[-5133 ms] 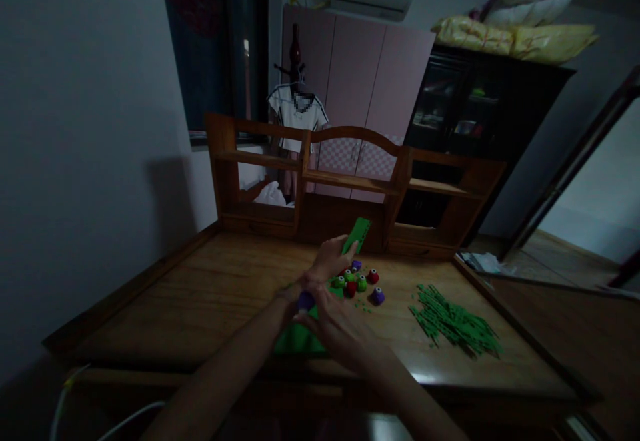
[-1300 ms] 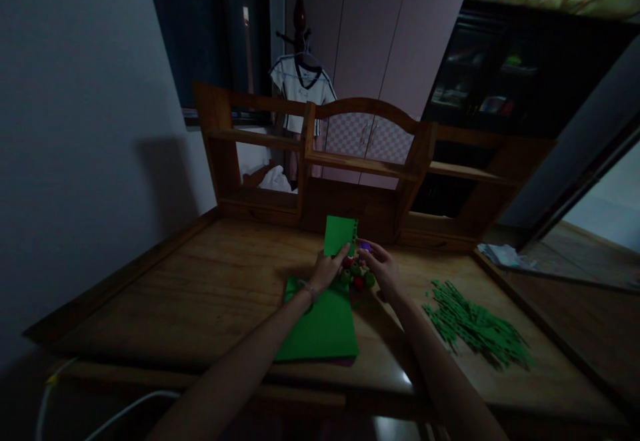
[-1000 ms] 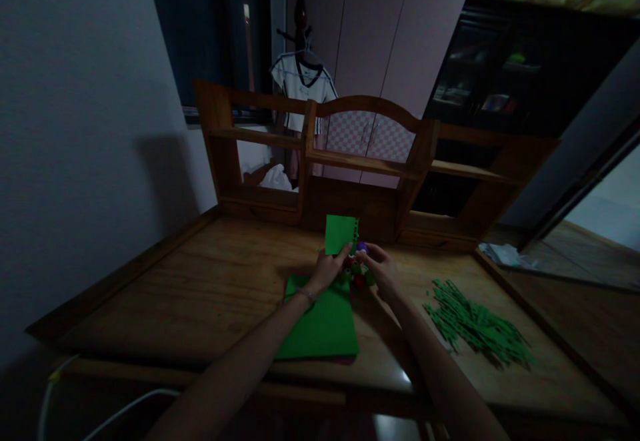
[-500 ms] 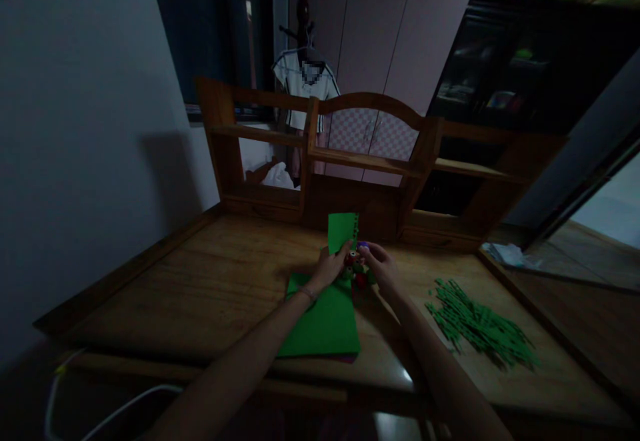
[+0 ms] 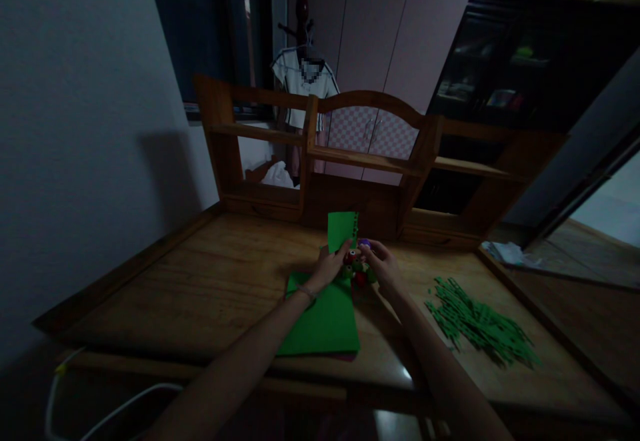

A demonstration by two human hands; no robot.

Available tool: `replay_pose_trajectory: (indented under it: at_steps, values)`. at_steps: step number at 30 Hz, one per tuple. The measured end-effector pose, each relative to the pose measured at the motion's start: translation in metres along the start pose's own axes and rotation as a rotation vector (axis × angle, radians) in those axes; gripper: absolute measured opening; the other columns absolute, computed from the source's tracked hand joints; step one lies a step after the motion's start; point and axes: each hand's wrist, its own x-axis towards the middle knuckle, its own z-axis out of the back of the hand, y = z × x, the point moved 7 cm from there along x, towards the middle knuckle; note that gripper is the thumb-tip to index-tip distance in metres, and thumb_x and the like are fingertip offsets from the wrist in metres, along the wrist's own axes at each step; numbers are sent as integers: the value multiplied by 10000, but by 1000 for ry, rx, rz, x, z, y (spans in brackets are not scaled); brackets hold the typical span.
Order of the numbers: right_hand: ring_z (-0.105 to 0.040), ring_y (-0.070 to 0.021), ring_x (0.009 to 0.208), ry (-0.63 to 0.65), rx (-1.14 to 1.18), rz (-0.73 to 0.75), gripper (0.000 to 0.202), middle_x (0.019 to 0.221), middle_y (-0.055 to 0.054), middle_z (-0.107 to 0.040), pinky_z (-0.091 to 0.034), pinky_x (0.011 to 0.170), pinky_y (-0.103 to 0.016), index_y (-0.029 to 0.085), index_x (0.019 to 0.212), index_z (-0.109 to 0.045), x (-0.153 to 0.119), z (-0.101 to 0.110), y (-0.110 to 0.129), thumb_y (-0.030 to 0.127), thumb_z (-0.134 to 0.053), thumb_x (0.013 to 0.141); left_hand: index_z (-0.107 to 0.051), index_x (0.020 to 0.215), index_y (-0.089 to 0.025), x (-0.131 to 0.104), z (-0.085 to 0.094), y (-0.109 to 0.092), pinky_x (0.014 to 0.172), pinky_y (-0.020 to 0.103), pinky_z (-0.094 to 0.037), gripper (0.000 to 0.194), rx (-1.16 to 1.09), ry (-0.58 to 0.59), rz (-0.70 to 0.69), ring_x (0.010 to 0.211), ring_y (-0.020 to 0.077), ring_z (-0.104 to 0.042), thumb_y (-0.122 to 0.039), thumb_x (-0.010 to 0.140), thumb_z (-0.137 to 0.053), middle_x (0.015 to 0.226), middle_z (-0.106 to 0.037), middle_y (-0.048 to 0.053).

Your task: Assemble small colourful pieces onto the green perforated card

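Note:
My left hand (image 5: 329, 267) holds a small green paper sheet (image 5: 341, 229) upright above the desk, its right edge notched with punched holes. My right hand (image 5: 381, 265) grips a purple craft punch (image 5: 365, 244) against that notched edge. Right below both hands sits a cluster of small red and green punches (image 5: 357, 271) on the wood. A stack of green paper (image 5: 323, 321) lies flat under my left wrist, with a darker sheet showing under its near edge.
A heap of thin green paper strips (image 5: 477, 324) lies at the right of the wooden desk (image 5: 200, 287). A wooden shelf unit (image 5: 370, 161) stands along the back. Crumpled white paper (image 5: 507, 253) rests at the far right corner. A white cable (image 5: 110, 401) hangs lower left.
Five seconds ago my hands were nearer, over the green stack, with the punches spread out. Since then both moved to the far side, and over the last second they barely shifted.

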Motion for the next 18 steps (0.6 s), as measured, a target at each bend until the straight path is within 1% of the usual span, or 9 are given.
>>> replay_pose_trajectory:
  at_steps: [5, 10, 18]
  values:
    - [-593, -150, 689, -1, -15, 8, 393, 827, -24, -661, -469, 667, -274, 211, 968, -647, -1, 0, 4, 481, -673, 683, -627, 712, -144, -1, 0, -6, 552, 220, -386, 498, -27, -18, -70, 567, 133, -538, -604, 786, -452, 590, -591, 21]
    - [-600, -152, 688, -5, 3, 0, 394, 860, -29, -661, -475, 665, -276, 212, 990, -633, -2, -1, 6, 459, -680, 687, -580, 698, -149, 0, 0, -3, 527, 217, -370, 474, -58, -37, -75, 520, 114, -483, -581, 813, -422, 538, -526, -5]
    - [-606, -152, 689, -30, 8, -16, 391, 880, -27, -665, -475, 650, -266, 222, 1004, -634, -1, 2, 2, 454, -674, 692, -598, 694, -148, 2, 0, -1, 531, 230, -369, 465, -23, -37, -103, 534, 133, -500, -563, 815, -426, 507, -511, 4]
